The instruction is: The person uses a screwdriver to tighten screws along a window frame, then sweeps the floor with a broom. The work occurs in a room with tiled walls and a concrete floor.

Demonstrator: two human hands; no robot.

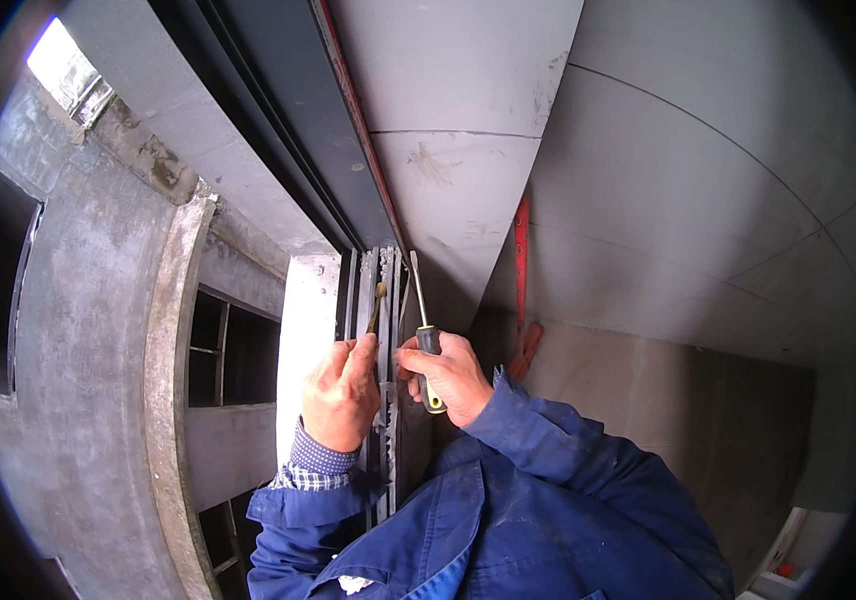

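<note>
My left hand (pixel 341 390) pinches a thin dark stick-like tool with a rounded tan tip (pixel 381 290); its exact kind is too small to tell. It lies over the grooves of a grey metal window-frame track (pixel 386 450), which runs between my hands. My right hand (pixel 456 378) is closed around a screwdriver (pixel 429 342) with a black and yellow handle. Its bare metal shaft points away from me, the tip close to the red-edged corner where the dark frame panel (pixel 298 70) meets the tiled wall. The right thumb and fingertips come near the track's right side.
Large pale wall tiles (pixel 458 60) rise ahead and to the right. A long red tool (pixel 521 265) leans by the wall corner beyond my right hand. To the left, past a white ledge (pixel 308 330), stand a concrete wall (pixel 98 300) and dark window openings (pixel 233 350).
</note>
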